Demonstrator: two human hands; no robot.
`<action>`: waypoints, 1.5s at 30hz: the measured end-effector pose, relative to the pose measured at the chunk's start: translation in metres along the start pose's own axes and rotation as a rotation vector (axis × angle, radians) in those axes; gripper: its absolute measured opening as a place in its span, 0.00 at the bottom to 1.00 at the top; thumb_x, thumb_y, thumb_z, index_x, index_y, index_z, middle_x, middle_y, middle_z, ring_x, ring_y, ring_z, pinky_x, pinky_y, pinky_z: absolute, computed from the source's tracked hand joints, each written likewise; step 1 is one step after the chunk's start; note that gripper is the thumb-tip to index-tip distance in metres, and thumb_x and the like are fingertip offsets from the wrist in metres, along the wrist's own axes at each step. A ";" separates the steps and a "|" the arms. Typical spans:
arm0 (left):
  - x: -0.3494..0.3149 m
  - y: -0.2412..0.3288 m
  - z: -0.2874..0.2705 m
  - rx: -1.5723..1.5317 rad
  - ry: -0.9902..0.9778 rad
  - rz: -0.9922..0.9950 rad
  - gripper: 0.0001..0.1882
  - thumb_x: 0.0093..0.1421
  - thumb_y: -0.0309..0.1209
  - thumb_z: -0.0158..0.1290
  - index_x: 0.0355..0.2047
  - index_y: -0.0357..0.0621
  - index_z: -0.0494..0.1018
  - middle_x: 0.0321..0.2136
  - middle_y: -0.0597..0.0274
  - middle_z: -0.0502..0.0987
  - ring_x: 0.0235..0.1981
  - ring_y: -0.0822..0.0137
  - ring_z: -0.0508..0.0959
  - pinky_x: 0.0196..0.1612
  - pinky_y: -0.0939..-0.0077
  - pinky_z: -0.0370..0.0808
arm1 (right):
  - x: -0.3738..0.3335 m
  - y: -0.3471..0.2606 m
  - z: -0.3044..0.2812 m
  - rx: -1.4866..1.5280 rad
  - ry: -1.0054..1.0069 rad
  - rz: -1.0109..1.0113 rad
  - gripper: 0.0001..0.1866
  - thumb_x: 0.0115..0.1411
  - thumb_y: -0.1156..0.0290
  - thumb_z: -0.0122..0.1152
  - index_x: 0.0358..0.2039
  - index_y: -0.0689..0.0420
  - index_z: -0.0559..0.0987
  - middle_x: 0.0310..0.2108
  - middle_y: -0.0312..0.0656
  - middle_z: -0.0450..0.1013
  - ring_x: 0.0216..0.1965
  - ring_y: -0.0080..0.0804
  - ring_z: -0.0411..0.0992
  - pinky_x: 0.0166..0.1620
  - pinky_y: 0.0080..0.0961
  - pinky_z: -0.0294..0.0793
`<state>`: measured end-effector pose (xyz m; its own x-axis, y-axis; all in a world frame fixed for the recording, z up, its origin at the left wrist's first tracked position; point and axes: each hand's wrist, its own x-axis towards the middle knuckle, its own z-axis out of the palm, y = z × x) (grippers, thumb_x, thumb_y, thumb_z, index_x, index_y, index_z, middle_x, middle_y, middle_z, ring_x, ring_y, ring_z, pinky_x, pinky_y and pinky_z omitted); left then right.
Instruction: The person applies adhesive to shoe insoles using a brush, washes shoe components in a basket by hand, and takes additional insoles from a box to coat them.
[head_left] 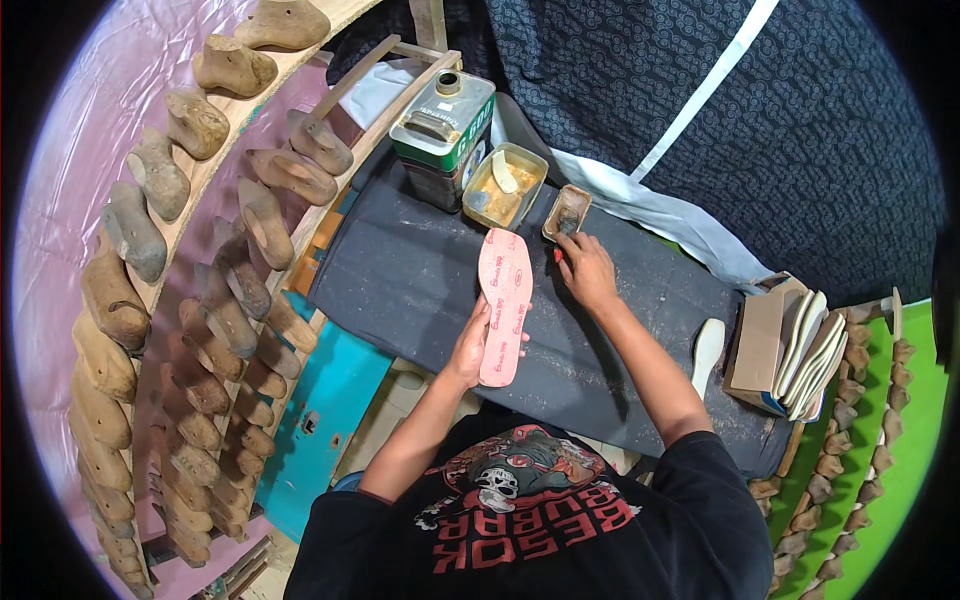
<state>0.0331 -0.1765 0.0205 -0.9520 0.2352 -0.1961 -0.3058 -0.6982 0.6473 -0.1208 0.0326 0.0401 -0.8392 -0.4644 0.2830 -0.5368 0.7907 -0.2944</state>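
My left hand [472,345] grips a pink insole board [507,300] with red print, its wide end pointing away from me. The fingers wrap behind the narrower part, and the board is held above the dark tabletop. Farther right, my right hand [588,268] reaches to the near edge of a small tray [552,222] with dark bits in it. Its fingers are bent together, and a small red thing [558,256] shows at the thumb side; what it is, I cannot make out.
Behind the board stand a tin of yellowish glue [513,207] and a metal can [441,135]. At the right are a white sole-shaped piece [708,350] and a cardboard box [762,345] of stacked soles [815,360]. Racks of wooden shoe lasts [105,355] line the left.
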 end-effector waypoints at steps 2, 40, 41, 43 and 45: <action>0.002 -0.001 0.002 -0.004 -0.018 -0.016 0.33 0.74 0.52 0.36 0.75 0.61 0.45 0.60 0.52 0.72 0.43 0.61 0.81 0.39 0.64 0.84 | 0.001 -0.002 -0.005 0.002 0.018 0.033 0.27 0.55 0.78 0.64 0.57 0.53 0.75 0.43 0.46 0.73 0.45 0.49 0.73 0.50 0.43 0.74; -0.068 -0.130 0.121 -0.020 0.156 0.366 0.46 0.70 0.58 0.47 0.76 0.58 0.36 0.68 0.48 0.55 0.64 0.51 0.66 0.58 0.45 0.74 | -0.272 0.017 -0.072 1.428 -0.307 0.238 0.25 0.69 0.68 0.59 0.65 0.58 0.72 0.59 0.40 0.69 0.55 0.27 0.68 0.58 0.28 0.69; -0.080 -0.133 0.121 0.026 0.168 0.362 0.47 0.69 0.58 0.47 0.76 0.58 0.35 0.68 0.47 0.56 0.64 0.51 0.66 0.59 0.45 0.74 | -0.277 0.017 -0.063 1.401 -0.329 0.233 0.27 0.65 0.69 0.64 0.64 0.56 0.73 0.58 0.40 0.70 0.56 0.29 0.67 0.60 0.30 0.67; -0.109 -0.144 0.121 0.113 0.304 0.325 0.50 0.67 0.62 0.48 0.76 0.59 0.33 0.70 0.49 0.53 0.67 0.51 0.63 0.59 0.43 0.75 | -0.283 0.013 -0.055 1.381 -0.401 0.197 0.28 0.61 0.71 0.69 0.63 0.55 0.75 0.58 0.40 0.70 0.56 0.31 0.67 0.63 0.32 0.65; -0.137 -0.153 0.119 0.138 0.387 0.342 0.50 0.68 0.61 0.47 0.76 0.58 0.33 0.70 0.50 0.54 0.69 0.52 0.62 0.57 0.43 0.75 | -0.284 0.002 -0.058 1.044 -0.522 0.005 0.33 0.53 0.72 0.74 0.61 0.51 0.77 0.57 0.41 0.72 0.56 0.37 0.67 0.63 0.34 0.65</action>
<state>0.2126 -0.0219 0.0360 -0.9410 -0.2749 -0.1973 0.0030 -0.5898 0.8075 0.1213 0.1895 0.0126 -0.6447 -0.7622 -0.0584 -0.1404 0.1933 -0.9710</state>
